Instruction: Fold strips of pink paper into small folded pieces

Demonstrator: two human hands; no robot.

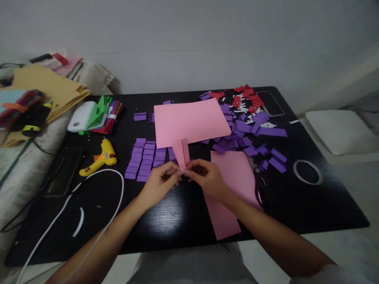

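Note:
Between my two hands is a narrow pink paper strip (181, 152), creased lengthwise and standing up from my fingertips. My left hand (166, 177) pinches its lower left corner. On the lower right side, the thumb and fingers of my right hand (204, 173) press the same strip. Its top end overlaps the front edge of a wide pink paper sheet (191, 120); I cannot tell whether they are joined. Rows of folded purple paper pieces (142, 159) lie left of the strip. A larger cut pink sheet (233, 169) lies beside and under my right forearm.
A yellow glue gun (102, 159) with a looping white cable (122, 185) lies at the left. Dark-handled scissors (262, 189) are right of my right hand. Purple scraps (244, 126), red scraps (248, 96) and a tape ring (308, 172) lie farther right. Paper bundles (102, 114) sit back left.

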